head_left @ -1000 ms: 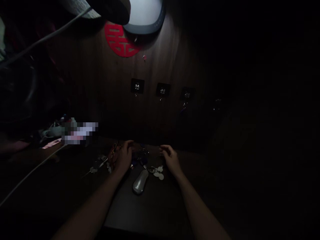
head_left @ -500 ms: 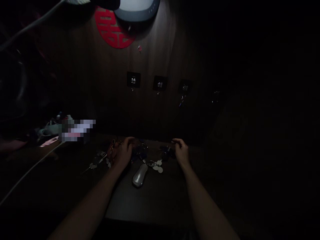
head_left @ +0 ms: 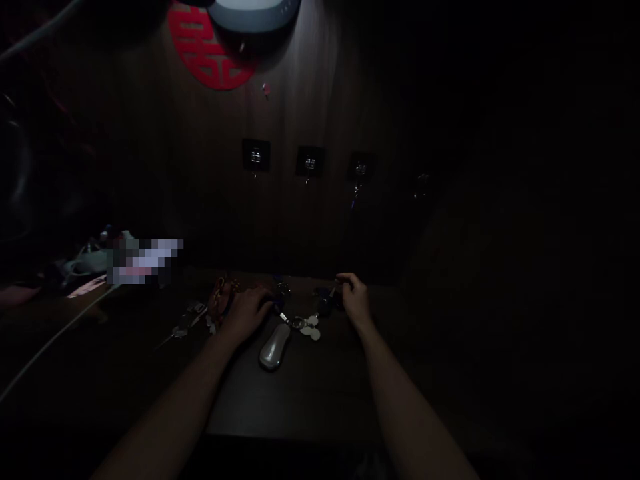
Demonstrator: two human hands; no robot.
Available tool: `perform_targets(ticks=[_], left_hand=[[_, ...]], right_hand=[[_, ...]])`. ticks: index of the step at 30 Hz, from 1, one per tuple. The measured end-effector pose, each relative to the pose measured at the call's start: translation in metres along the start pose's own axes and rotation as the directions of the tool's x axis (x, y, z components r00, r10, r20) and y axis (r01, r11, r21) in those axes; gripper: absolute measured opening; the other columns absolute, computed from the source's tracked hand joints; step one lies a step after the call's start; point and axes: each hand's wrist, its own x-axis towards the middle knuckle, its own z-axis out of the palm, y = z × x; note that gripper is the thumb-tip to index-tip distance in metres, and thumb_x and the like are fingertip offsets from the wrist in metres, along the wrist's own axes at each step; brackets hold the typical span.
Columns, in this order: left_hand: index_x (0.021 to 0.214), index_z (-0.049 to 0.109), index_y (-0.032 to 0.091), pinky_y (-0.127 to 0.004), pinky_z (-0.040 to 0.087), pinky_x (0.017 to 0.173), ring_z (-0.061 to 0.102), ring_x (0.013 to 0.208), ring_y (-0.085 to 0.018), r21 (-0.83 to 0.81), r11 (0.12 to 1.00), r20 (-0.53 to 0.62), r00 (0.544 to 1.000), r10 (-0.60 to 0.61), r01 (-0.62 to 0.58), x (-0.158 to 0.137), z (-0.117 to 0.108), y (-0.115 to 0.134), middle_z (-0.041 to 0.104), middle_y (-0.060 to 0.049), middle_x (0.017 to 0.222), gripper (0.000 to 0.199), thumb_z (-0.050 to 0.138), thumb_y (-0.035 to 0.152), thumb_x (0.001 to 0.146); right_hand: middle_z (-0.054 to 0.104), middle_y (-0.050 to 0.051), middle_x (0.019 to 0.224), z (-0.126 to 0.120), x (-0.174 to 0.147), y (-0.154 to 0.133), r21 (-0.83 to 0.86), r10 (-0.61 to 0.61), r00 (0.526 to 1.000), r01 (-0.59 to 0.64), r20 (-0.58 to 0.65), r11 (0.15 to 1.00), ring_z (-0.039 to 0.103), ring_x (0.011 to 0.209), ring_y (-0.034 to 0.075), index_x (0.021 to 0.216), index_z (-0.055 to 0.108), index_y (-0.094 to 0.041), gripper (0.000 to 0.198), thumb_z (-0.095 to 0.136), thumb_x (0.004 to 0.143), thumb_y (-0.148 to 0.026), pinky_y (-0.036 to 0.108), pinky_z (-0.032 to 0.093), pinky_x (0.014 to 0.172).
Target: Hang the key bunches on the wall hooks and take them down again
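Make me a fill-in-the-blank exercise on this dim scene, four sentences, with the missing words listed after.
1. The cut-out on the wall is ____ in color.
2. In this view, the pale charm lies to the ____ of the glossy fob.
3. The hand nearest the reddish-brown bundle is the person's ____ one.
4. Counting the square plates from the left, something bluish dangles below the ____ one.

Missing words: red; right; left; third.

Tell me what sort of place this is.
Likely a dimly lit home, perhaps an entryway: a silvery key fob lies on a dark tabletop, hooks on square mounts line the wood-look wall, and a red decoration shows above them.
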Motion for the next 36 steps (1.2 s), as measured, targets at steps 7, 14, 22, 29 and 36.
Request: perform_targets(ticks=[7, 14, 22, 29, 36], left_hand=[[0.099, 0.062, 0.023, -0.029, 0.043, 0.079, 0.063, 0.087, -0.02, 0.016, 0.984, -0.096, 0.98, -0.172, 0.175, -0.001, -0.007, 0.007, 0.07, -0.002, 0.092, 0.026, 0.041, 0.033, 0.087], [0.099, 0.063, 0.026, -0.027, 0.042, 0.073, 0.064, 0.083, -0.019, 0.051, 0.97, -0.113, 0.966, -0.232, 0.239, -0.003, -0.012, 0.011, 0.071, 0.0, 0.086, 0.026, 0.042, 0.034, 0.087], [0.098, 0.066, 0.029, -0.03, 0.041, 0.078, 0.064, 0.081, -0.021, 0.083, 0.954, -0.109, 0.954, -0.279, 0.288, -0.003, -0.012, 0.01, 0.072, 0.0, 0.085, 0.029, 0.041, 0.04, 0.087], [0.101, 0.065, 0.03, -0.029, 0.039, 0.083, 0.06, 0.097, -0.021, 0.073, 0.94, -0.101, 0.94, -0.325, 0.333, 0.0, -0.016, 0.005, 0.07, 0.0, 0.1, 0.031, 0.038, 0.038, 0.088], [0.096, 0.066, 0.03, -0.034, 0.036, 0.087, 0.058, 0.098, -0.023, 0.145, 0.924, -0.131, 0.932, -0.338, 0.355, 0.0, -0.017, 0.001, 0.07, -0.002, 0.094, 0.036, 0.032, 0.042, 0.089]], right_hand=[[0.066, 0.003, 0.099, -0.003, -0.007, -0.01, -0.392, 0.012, 0.969, 0.089, 0.247, 0.916, 0.058, 0.097, 0.017, 0.104, 0.063, -0.023, 0.035, 0.04, 0.079, -0.015, 0.03, 0.04, 0.088], [0.07, 0.001, 0.084, -0.013, -0.007, -0.02, -0.544, 0.094, 0.939, 0.109, 0.331, 0.832, 0.061, 0.092, 0.016, 0.104, 0.064, -0.025, 0.029, 0.04, 0.087, -0.026, 0.027, 0.038, 0.084], [0.069, 0.0, 0.066, -0.037, 0.001, -0.014, -0.682, 0.325, 0.916, -0.084, 0.234, 0.727, 0.064, 0.084, 0.016, 0.097, 0.066, -0.024, 0.031, 0.038, 0.086, -0.029, 0.025, 0.037, 0.076], [0.07, -0.001, 0.067, -0.044, 0.003, -0.016, -0.716, 0.388, 0.904, -0.151, 0.178, 0.682, 0.063, 0.086, 0.016, 0.095, 0.066, -0.027, 0.03, 0.038, 0.085, -0.029, 0.027, 0.035, 0.079], [0.071, 0.002, 0.077, -0.049, 0.005, -0.014, -0.756, 0.421, 0.904, -0.221, 0.079, 0.617, 0.062, 0.092, 0.019, 0.095, 0.067, -0.027, 0.032, 0.037, 0.085, -0.031, 0.03, 0.034, 0.08]])
